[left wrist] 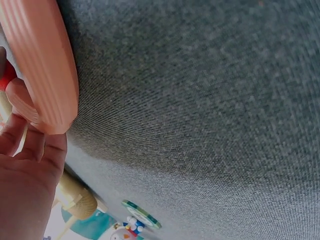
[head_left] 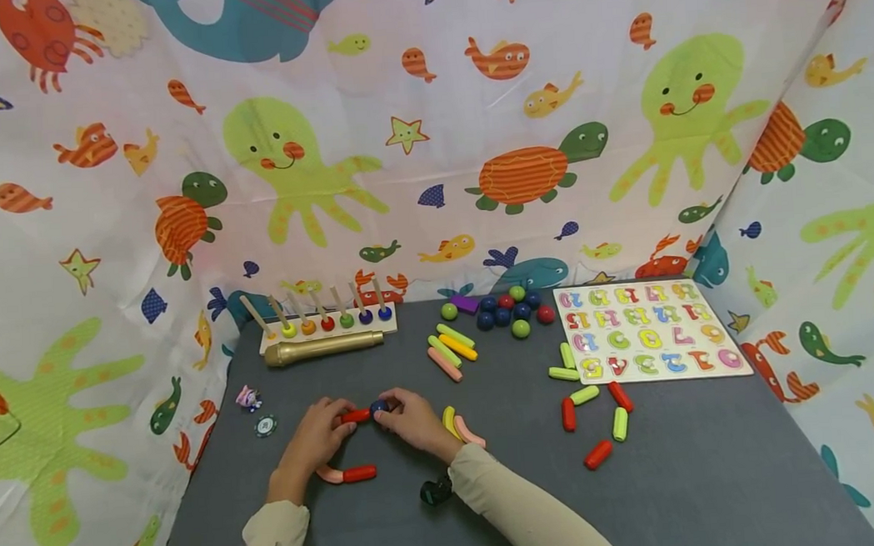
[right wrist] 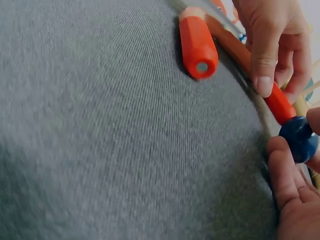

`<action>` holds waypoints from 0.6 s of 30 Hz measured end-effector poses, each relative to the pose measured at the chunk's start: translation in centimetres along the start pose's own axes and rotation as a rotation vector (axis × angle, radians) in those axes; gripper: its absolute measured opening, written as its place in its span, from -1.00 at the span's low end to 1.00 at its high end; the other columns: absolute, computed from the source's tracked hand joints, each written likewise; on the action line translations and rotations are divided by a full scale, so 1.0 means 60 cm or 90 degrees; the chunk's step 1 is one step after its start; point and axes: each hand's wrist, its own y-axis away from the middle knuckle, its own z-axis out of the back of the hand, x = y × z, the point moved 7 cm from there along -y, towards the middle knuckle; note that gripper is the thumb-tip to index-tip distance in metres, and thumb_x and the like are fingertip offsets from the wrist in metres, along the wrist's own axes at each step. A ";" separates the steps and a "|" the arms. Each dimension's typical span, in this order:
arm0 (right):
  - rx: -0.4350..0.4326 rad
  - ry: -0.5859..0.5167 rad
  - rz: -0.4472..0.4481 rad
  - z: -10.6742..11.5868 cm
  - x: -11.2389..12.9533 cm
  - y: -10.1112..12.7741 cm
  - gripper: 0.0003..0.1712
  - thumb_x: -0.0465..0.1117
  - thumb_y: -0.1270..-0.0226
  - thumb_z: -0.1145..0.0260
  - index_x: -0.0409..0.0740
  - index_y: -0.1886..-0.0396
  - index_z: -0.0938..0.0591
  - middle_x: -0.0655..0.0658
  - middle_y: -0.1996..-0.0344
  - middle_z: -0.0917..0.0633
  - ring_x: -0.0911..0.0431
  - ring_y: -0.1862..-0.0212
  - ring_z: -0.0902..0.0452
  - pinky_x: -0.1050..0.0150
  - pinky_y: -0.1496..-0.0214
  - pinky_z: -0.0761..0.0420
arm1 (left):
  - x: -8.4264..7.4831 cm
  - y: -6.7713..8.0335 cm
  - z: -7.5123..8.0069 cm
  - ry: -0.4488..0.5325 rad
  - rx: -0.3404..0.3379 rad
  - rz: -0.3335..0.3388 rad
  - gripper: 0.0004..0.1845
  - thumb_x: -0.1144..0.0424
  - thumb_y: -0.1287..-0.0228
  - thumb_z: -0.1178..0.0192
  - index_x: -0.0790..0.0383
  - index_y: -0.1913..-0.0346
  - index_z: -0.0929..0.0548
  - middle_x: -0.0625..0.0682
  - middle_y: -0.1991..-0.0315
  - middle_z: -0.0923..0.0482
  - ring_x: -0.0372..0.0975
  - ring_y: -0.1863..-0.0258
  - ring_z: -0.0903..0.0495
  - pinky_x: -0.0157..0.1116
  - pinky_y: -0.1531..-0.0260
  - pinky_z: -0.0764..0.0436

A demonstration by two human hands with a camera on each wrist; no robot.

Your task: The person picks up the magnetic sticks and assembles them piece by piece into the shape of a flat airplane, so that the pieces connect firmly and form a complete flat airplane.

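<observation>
Surface: grey felt-like tabletop (head_left: pixel 689 458), hemmed by sea-creature printed cloth (head_left: pixel 399 142) behind and at both sides.
Left hand (head_left: pixel 319 435): fingers curled round the red rod (head_left: pixel 355 415), pinching it near mid-length; right wrist view shows thumb and forefinger clamped on it.
Right hand (head_left: pixel 416 420): fingertips pinching the dark blue ball (head_left: pixel 379 407); firm closed grip, ball pressed between thumb and fingers.
Position: rod and ball meeting end to end between the two hands, low over the tabletop, front centre; touching or nearly so.
Handling, ball: judged light, rigid, smooth painted surface; likely to roll and slip; best held across its middle with opposed fingertips.
Handling, rod: judged light and stiff, not fragile; glossy, so pinch at mid-length, leaving the end free.
Near left hand: pink curved piece (head_left: pixel 331 475) joined to a short red cylinder (head_left: pixel 360 473), lying just in front of the wrist; cylinder end shows a small round insert in the right wrist view.
Near right hand: yellow and pink curved pieces (head_left: pixel 461 426) just beside it.
Elsewhere: loose balls (head_left: pixel 510 310), coloured rods (head_left: pixel 449 351), number puzzle board (head_left: pixel 647 331), peg rack (head_left: pixel 327 321), brass-coloured tube (head_left: pixel 321 348), all well apart at the back.
</observation>
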 end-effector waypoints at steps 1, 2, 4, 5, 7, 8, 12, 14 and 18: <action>-0.002 0.002 0.000 0.001 0.000 0.001 -0.62 -0.18 -0.55 -0.41 -0.25 -0.24 -0.68 -0.08 0.17 -0.68 0.22 0.32 -0.57 0.35 0.28 -0.53 | 0.001 -0.001 -0.002 0.002 -0.002 0.000 -0.78 0.33 -0.43 -0.43 0.15 -0.08 -0.75 0.09 0.12 -0.55 -0.01 0.14 -0.45 0.02 0.10 -0.48; -0.002 0.005 -0.001 0.002 0.000 0.002 -0.60 -0.18 -0.55 -0.40 -0.26 -0.26 -0.68 -0.10 0.13 -0.67 0.21 0.30 -0.56 0.34 0.27 -0.54 | 0.001 -0.001 -0.003 0.003 -0.004 0.002 -0.78 0.33 -0.43 -0.43 0.15 -0.07 -0.75 0.09 0.12 -0.55 0.00 0.14 -0.45 0.02 0.10 -0.48; -0.001 0.002 -0.003 0.005 0.001 0.006 -0.57 -0.19 -0.56 -0.39 -0.29 -0.31 -0.65 -0.15 0.03 -0.65 0.20 0.26 -0.58 0.33 0.22 -0.57 | 0.003 -0.003 -0.008 0.003 -0.006 0.002 -0.78 0.32 -0.43 -0.43 0.16 -0.07 -0.74 0.10 0.12 -0.54 0.01 0.14 -0.45 0.02 0.11 -0.47; 0.001 -0.003 -0.004 0.007 0.003 0.008 -0.55 -0.20 -0.57 -0.37 -0.31 -0.33 -0.64 -0.18 0.00 -0.65 0.19 0.24 -0.59 0.32 0.21 -0.58 | 0.004 -0.003 -0.011 0.002 -0.006 0.003 -0.78 0.31 -0.44 -0.43 0.16 -0.08 -0.74 0.10 0.11 -0.54 0.02 0.13 -0.45 0.03 0.11 -0.47; 0.001 -0.010 -0.002 0.015 0.009 0.013 -0.54 -0.23 -0.58 -0.35 -0.34 -0.35 -0.61 -0.23 -0.05 -0.64 0.17 0.22 -0.61 0.29 0.21 -0.62 | 0.006 -0.004 -0.016 0.002 -0.005 0.006 -0.77 0.30 -0.45 -0.43 0.16 -0.09 -0.74 0.12 0.08 -0.55 0.04 0.10 -0.46 0.05 0.07 -0.48; 0.000 -0.012 -0.001 0.019 0.012 0.016 -0.54 -0.23 -0.59 -0.33 -0.35 -0.36 -0.60 -0.23 -0.07 -0.64 0.16 0.21 -0.62 0.28 0.22 -0.63 | 0.008 -0.003 -0.018 0.003 -0.004 0.008 -0.77 0.29 -0.45 -0.42 0.16 -0.10 -0.74 0.12 0.06 -0.55 0.05 0.08 -0.47 0.07 0.04 -0.49; -0.023 -0.014 0.019 0.053 0.033 0.026 -0.60 -0.19 -0.62 -0.28 -0.30 -0.30 -0.63 -0.20 -0.06 -0.65 0.10 0.18 -0.66 0.23 0.23 -0.65 | 0.012 0.000 -0.016 0.003 -0.007 0.008 -0.74 0.31 -0.44 -0.42 0.18 -0.12 -0.73 0.16 0.03 -0.56 0.11 0.02 -0.48 0.15 -0.02 -0.49; -0.039 -0.018 0.032 0.075 0.044 0.030 -0.64 -0.19 -0.64 -0.26 -0.27 -0.26 -0.66 -0.18 -0.03 -0.67 0.01 0.15 -0.69 0.21 0.20 -0.64 | 0.014 0.002 -0.011 0.001 -0.013 0.011 -0.73 0.34 -0.42 -0.42 0.18 -0.13 -0.72 0.17 0.03 -0.56 0.13 0.01 -0.48 0.16 -0.03 -0.48; -0.084 -0.018 0.046 0.127 0.050 0.034 -0.70 -0.22 -0.66 -0.23 -0.24 -0.22 -0.68 -0.15 0.03 -0.72 -0.10 0.13 -0.71 0.18 0.13 -0.63 | 0.017 0.009 -0.001 0.002 -0.013 0.015 -0.71 0.38 -0.41 -0.41 0.22 -0.14 -0.71 0.18 0.03 -0.56 0.15 -0.01 -0.48 0.17 -0.06 -0.46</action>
